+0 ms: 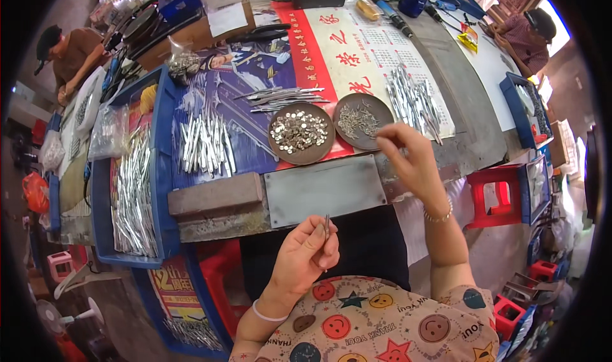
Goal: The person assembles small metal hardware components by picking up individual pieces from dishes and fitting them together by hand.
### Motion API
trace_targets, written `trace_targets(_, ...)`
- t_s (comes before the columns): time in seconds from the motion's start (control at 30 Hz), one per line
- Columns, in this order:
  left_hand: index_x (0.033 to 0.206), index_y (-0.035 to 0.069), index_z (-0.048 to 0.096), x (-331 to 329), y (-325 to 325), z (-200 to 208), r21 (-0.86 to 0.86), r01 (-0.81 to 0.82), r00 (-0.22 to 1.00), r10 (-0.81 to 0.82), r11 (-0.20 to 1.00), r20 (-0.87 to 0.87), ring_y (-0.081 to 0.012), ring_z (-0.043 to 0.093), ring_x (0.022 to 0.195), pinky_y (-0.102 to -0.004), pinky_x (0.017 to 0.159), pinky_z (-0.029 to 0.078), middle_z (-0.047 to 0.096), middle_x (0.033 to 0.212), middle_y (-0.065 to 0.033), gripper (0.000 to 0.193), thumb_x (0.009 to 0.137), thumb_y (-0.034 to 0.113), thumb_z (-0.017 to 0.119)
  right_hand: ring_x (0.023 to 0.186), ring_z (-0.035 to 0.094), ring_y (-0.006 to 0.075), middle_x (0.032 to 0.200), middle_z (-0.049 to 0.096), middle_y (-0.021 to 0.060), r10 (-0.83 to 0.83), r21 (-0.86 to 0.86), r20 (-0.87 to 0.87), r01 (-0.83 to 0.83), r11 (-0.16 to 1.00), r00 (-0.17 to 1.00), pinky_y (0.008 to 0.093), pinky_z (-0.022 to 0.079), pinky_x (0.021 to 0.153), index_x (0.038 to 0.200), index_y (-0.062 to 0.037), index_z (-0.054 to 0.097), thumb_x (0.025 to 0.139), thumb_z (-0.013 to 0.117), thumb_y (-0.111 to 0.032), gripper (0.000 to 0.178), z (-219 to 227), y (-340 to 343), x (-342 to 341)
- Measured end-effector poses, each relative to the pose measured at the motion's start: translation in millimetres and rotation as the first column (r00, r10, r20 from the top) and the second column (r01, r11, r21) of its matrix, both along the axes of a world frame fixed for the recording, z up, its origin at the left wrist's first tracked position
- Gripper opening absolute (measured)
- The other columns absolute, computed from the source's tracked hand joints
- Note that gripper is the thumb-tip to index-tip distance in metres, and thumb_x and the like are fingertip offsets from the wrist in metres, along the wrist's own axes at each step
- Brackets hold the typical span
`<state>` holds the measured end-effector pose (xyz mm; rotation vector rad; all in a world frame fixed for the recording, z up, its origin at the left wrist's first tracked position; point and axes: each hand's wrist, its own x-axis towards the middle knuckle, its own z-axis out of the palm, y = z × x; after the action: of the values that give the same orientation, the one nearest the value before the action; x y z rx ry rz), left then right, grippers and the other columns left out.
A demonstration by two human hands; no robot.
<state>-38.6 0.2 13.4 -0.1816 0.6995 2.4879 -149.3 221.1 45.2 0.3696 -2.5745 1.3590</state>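
Near my body, my left hand [307,252] is closed, pinching a thin metal rod [327,227] that points upward. My right hand [411,161] reaches forward at the right rim of a round brown dish of small pins [345,143]. Its thumb and forefinger curve together in a pinch; whatever may be between the tips is too small to make out. Left of that dish stands a second round dish [276,153], holding many small shiny discs. A grey metal plate [325,187] lies at the table's front edge, between the dishes and my left hand.
Bundles of thin metal strips lie left [207,144], behind [284,97] and right [414,101] of the dishes. A grey block [217,194] sits beside the plate. Farther left is a blue tray [164,202] of strips. Co-workers sit at far left [80,56] and far right [523,40].
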Motion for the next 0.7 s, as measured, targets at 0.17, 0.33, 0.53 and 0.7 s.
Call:
trace_targets(0.17, 0.108, 0.005, 0.054, -2.8, 0.8, -8.4, 0.168, 0.012, 0.992, -0.032, 0.986, 0.120, -0.0098, 0.041, 0.056, -0.0236, 0.051, 0.032, 0.050, 0.075, -0.0036, 0.017, 0.097, 0.016, 0.047, 0.081, 0.058, 0.0279, 0.088, 0.058, 0.0118, 0.057, 0.425, -0.059, -0.027, 0.905, 0.997, 0.0351, 0.045, 0.071, 0.098, -0.0028, 0.059, 0.081, 0.064, -0.011, 0.019, -12.8, 17.0, -31.8)
trace_targets(0.33, 0.108, 0.005, 0.053, -5.2, 1.0, -12.9, 0.186, -0.007, 0.988, -0.021, 0.983, 0.153, -0.0094, 0.043, 0.056, -0.0227, 0.050, 0.034, 0.050, 0.077, -0.0040, 0.016, 0.096, 0.014, 0.048, 0.081, 0.056, 0.0300, 0.087, 0.054, 0.0110, 0.132, 0.565, -0.082, -0.063, 0.823, 0.988, 0.0394, 0.042, 0.071, 0.095, -0.0046, 0.058, 0.078, 0.066, -0.017, 0.023, -20.0, 15.6, -44.8)
trace_targets(0.53, 0.111, 0.003, 0.051, -9.9, 1.0, -18.8, 0.286, -0.049, 0.979, -0.011, 0.957, 0.205, -0.0099, 0.046, 0.060, -0.0220, 0.051, 0.039, 0.051, 0.089, -0.0085, 0.018, 0.096, 0.012, 0.048, 0.080, 0.055, 0.0320, 0.080, 0.054, 0.0123, 0.216, 0.620, -0.026, -0.154, 0.769, 0.976, 0.0412, 0.042, 0.068, 0.083, -0.0036, 0.052, 0.079, 0.059, -0.011, 0.011, -29.5, 13.4, -61.2)
trace_targets(0.7, 0.108, 0.005, 0.052, -13.1, 1.5, -15.3, 0.322, -0.062, 0.954, -0.039, 0.945, 0.297, -0.0160, 0.058, 0.074, -0.0248, 0.061, 0.052, 0.056, 0.103, -0.0117, 0.015, 0.096, 0.013, 0.048, 0.077, 0.055, 0.0334, 0.077, 0.054, 0.0142, 0.239, 0.603, -0.040, -0.167, 0.780, 0.970, 0.0423, 0.042, 0.067, 0.082, -0.0023, 0.051, 0.080, 0.056, -0.008, 0.008, -29.7, 17.0, -66.7)
